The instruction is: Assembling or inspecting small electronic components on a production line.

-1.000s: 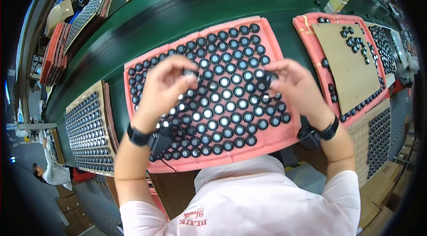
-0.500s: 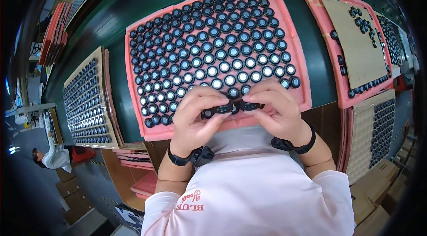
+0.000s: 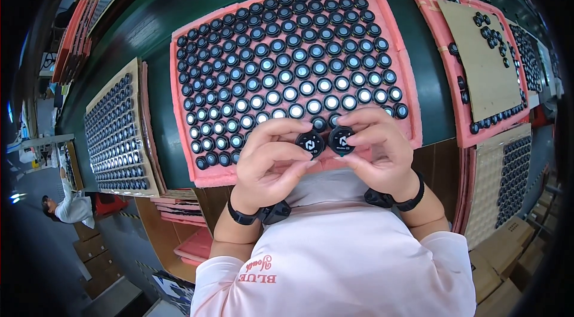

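Two round black caps, one (image 3: pixel 311 144) pinched in the left hand (image 3: pixel 272 164), the other (image 3: pixel 342 140) in the right hand (image 3: pixel 382 149), sit side by side at 6 o'clock of the pink foam tray (image 3: pixel 402 60), which is packed with rows of like caps on the green counter (image 3: pixel 433 87). At 3 o'clock a second pink tray (image 3: pixel 463 132) holds cardboard and a few caps.

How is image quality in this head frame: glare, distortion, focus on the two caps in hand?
Head view: strong fisheye, the pink foam tray edges bow and corners go black; overhead light glints white off the middle caps in the tray; the two black caps, in the left hand and right hand, look sharp; the rim is dim.
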A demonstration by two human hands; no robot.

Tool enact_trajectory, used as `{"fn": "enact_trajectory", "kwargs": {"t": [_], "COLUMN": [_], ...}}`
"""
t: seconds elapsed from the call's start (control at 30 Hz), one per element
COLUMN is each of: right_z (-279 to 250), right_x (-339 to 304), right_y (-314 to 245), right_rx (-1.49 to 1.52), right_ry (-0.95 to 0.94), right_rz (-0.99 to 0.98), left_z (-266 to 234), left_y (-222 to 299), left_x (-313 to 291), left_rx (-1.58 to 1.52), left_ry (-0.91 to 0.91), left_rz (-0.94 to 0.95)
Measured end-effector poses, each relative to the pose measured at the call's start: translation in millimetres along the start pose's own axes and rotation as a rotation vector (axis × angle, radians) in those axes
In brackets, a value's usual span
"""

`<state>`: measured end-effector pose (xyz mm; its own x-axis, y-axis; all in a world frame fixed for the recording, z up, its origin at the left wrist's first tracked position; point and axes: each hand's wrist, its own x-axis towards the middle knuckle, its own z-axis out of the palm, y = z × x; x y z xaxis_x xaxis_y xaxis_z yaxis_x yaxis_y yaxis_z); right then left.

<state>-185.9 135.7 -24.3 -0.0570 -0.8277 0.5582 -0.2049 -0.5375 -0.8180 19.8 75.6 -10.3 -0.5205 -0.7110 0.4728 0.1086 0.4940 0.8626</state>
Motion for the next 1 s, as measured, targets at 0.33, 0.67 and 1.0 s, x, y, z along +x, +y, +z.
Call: {"fn": "enact_trajectory", "kwargs": {"t": [0.33,0.67,1.0], "right_z": [0,-3,7], "right_x": [-2,1,-1], "right_y": [1,6,5], "right_rx": [0.064,0.137,0.39], "right_ry": [-0.09,-0.154,-0.066], "right_rz": [0.061,0.137,0.25], "left_z": [3,0,-2], "left_y": [-5,-5,-5], "left_x": [-2,-1,2], "left_rx": [-0.035,0.005,0.111], "left_ry": [0.048,-0.008,-0.009], "left_rz": [-0.032,-0.067,-0.008]}}
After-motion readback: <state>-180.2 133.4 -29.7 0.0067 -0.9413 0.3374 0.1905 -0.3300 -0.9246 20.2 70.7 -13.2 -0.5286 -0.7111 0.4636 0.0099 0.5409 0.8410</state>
